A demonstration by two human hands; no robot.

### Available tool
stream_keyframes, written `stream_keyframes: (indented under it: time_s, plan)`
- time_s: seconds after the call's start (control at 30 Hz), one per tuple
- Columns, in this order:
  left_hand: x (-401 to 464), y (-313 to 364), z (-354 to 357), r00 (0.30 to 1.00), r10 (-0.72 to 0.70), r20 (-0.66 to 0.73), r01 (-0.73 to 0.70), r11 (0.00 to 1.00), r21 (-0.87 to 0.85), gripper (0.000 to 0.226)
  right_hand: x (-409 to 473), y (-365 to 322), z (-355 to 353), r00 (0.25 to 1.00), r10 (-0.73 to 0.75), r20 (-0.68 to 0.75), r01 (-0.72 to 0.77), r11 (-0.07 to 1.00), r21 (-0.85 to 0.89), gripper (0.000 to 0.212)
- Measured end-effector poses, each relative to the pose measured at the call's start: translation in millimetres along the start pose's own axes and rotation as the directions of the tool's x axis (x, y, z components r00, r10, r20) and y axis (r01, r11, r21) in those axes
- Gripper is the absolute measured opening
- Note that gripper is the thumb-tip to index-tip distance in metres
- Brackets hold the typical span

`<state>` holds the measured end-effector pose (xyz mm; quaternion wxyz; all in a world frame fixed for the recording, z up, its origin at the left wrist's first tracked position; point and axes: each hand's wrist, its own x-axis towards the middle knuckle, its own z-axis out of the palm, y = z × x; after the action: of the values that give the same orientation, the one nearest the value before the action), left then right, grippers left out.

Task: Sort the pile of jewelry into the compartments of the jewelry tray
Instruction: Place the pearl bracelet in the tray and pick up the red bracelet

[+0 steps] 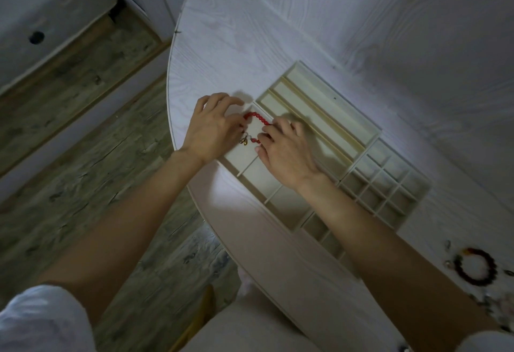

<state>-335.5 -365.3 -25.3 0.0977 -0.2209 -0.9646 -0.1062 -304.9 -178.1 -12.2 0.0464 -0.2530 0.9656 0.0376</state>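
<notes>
Both hands work over the near-left corner compartment of the jewelry tray [328, 95], which lies on the round white bench [236, 40]. A red bead bracelet [257, 117] sits inside that compartment, its arc of beads running between the two hands and its small metal clasp ends [246, 140] lying on the compartment floor. The left hand [214, 126] has its fingers [222, 101] curled down onto the left end of the strand, and the right hand [286, 151] has its fingers bent onto the right end; each seems to pinch or press the beads, though the fingertips hide the exact contact. The step in hand looks like settling the bracelet so that it lies wholly within this one compartment. To do it well, both ends should be lowered together, the loop tucked inside the dividers so no bead rides over a wall into the long slot beside it, and the clasp laid flat before the fingers let go. Releasing one side first could let the strand spring or drag out. The remaining pile [489, 296], with a dark bead bracelet [474, 267], waits well apart at the right edge of the bench.
</notes>
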Motion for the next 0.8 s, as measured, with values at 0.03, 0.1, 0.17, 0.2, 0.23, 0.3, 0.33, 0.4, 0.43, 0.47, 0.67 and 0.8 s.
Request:
stream_keyframes:
  time_s: [0.03, 0.1, 0.17, 0.2, 0.23, 0.3, 0.33, 0.4, 0.43, 0.47, 0.67, 0.8]
  plan:
    - [-3.2, -0.1, -1.4, 1.000, -0.018, 0.010, 0.018, 1.000, -0.020, 0.026, -0.2, 0.4, 0.2, 1.000, -0.004, -0.003, 0.004, 1.000, 0.006, 0.054]
    - [-7.5, 0.6, -3.4, 0.998, -0.040, 0.046, 0.042, 0.998, -0.045, 0.032, -0.6, 1.0, 0.3, 1.000, -0.007, 0.000, 0.007, 0.999, 0.034, 0.054]
    - [-9.9, 3.7, -2.6, 0.997, -0.034, 0.068, 0.036, 0.999, -0.032, 0.035, -2.0, 0.5, 0.1, 1.000, -0.007, 0.010, 0.007, 0.998, 0.068, 0.056]
    - [-10.8, 5.9, -1.1, 0.997, -0.029, 0.071, 0.031, 0.999, -0.018, 0.034, -3.0, 0.0, -0.3, 1.000, -0.010, 0.013, 0.009, 0.997, 0.082, 0.057]
    - [-11.5, 8.5, 0.3, 0.997, -0.031, 0.076, 0.031, 1.000, -0.005, 0.031, -3.9, -0.4, -0.7, 1.000, -0.014, 0.014, 0.013, 0.995, 0.098, 0.058]
    - [-11.4, 13.8, 1.9, 0.995, -0.053, 0.082, 0.052, 0.999, 0.010, 0.023, -5.7, 0.0, -2.0, 0.999, -0.026, 0.024, 0.023, 0.991, 0.132, 0.053]
    - [-11.0, 16.0, 2.0, 0.994, -0.066, 0.085, 0.065, 0.998, 0.016, 0.019, -6.6, 0.6, -2.6, 0.999, -0.030, 0.031, 0.025, 0.989, 0.146, 0.049]
    - [-11.0, 18.1, 1.1, 0.993, -0.081, 0.090, 0.080, 0.997, 0.022, 0.016, -7.3, 1.6, -3.2, 0.999, -0.030, 0.027, 0.025, 0.987, 0.157, 0.044]
    - [-11.3, 18.5, 0.8, 0.992, -0.084, 0.093, 0.082, 0.996, 0.021, 0.017, -7.4, 1.6, -3.0, 0.999, -0.030, 0.020, 0.027, 0.987, 0.156, 0.043]
    - [-11.8, 19.1, 1.1, 0.993, -0.084, 0.083, 0.082, 0.996, 0.024, 0.020, -8.4, 1.4, -3.3, 0.999, -0.025, 0.022, 0.021, 0.987, 0.158, 0.042]
    - [-17.5, 36.5, -16.1, 0.995, -0.098, -0.006, 0.098, 0.992, -0.076, 0.034, -15.9, 2.5, -17.0, 1.000, -0.004, -0.029, 0.013, 0.940, 0.342, 0.036]
    - [-28.6, 100.1, -45.6, 0.973, -0.230, -0.013, 0.208, 0.901, -0.380, 0.025, -80.3, 19.1, -37.6, 0.980, 0.135, -0.144, -0.052, 0.880, 0.472, 0.027]
